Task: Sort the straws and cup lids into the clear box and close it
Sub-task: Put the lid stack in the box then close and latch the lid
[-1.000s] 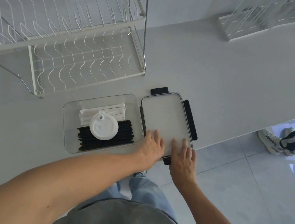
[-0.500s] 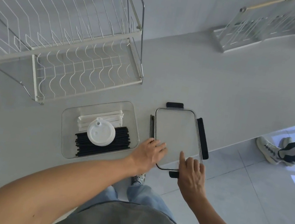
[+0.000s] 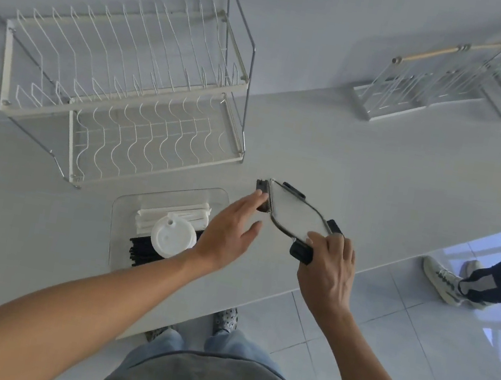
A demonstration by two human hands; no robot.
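Lifted off the counter [image 3: 377, 178] and tilted, lid [image 3: 296, 214] pinched in right hand [image 3: 327, 265], left hand [image 3: 229, 226] open alongside; could slip sideways, missing box [image 3: 127, 205].

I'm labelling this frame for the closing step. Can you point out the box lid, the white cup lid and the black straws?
box lid [image 3: 296, 212]: head view, on its clear centre panel.
white cup lid [image 3: 172, 237]: head view, on its flat top.
black straws [image 3: 143, 249]: head view, on the bundle's left end.
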